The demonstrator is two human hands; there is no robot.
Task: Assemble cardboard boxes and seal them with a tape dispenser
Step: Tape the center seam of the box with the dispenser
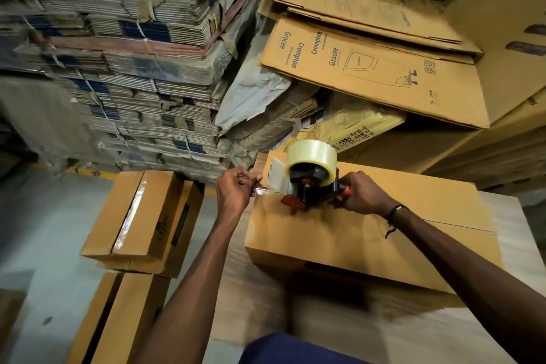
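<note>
A closed cardboard box (354, 233) lies on a pale wooden table (517, 233) in front of the person, its top seam running from left to right. On the left part of that top sits a black and red tape dispenser (310, 183) carrying a roll of clear tape (310, 156). The right hand (362, 193) has its fingers curled round the dispenser's red and black handle. The left hand (236, 189), at the box's left edge, pinches the free end of the clear tape strip (264, 190) drawn out from the dispenser's nose. A dark band (396, 211) circles the right wrist.

On the floor to the left, sealed boxes (139, 216) are stacked, the top one taped along its seam. Far right, flat printed cartons (369, 68) lie piled at a tilt. Far left rises a tall stack of bundled flat cardboard (118, 53)
</note>
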